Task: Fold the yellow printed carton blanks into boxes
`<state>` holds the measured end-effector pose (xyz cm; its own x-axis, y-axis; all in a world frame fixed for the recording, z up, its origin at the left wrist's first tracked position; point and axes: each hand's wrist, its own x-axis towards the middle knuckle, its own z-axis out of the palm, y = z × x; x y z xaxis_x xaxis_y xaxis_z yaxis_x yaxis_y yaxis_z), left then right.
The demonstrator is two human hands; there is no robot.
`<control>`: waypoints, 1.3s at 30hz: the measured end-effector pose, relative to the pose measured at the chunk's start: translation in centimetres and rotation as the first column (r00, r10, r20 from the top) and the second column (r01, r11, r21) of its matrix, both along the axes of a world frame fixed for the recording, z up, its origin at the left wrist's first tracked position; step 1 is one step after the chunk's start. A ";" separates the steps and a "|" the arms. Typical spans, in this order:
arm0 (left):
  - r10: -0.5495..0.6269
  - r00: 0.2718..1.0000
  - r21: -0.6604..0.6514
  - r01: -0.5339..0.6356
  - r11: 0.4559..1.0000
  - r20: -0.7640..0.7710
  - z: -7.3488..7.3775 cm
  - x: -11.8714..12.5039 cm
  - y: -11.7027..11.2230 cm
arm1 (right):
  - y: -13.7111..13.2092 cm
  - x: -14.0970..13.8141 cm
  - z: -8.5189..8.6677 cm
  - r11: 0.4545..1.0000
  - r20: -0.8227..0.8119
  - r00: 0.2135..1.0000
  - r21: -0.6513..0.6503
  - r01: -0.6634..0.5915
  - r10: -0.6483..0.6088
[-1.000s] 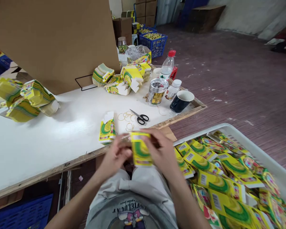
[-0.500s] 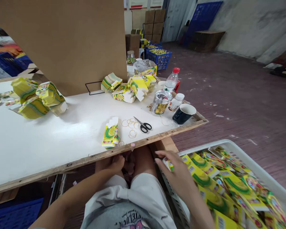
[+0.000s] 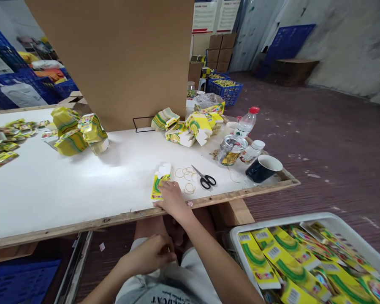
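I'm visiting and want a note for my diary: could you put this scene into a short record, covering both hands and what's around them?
Right hand: on yellow card packaging near the front edge of the white table
Left hand: above the lap, fingers curled; whether it holds anything is unclear
Beside the packaging: loose thin bands and black-handled scissors
Table's right end: dark mug, clear jar, red-capped bottle
Person's right: pale tray holding many yellow packs

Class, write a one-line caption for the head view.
Right hand on a yellow carton near scissors on a white table, left hand apart.
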<state>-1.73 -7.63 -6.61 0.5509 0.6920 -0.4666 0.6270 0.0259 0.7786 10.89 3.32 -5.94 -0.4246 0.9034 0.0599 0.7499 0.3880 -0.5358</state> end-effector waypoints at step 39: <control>0.592 0.465 -0.366 -0.490 0.791 0.658 1.8 2.4 0.6 | -13.0 5.0 0.7 0.871 -0.658 0.573 -0.322 0.371 -0.488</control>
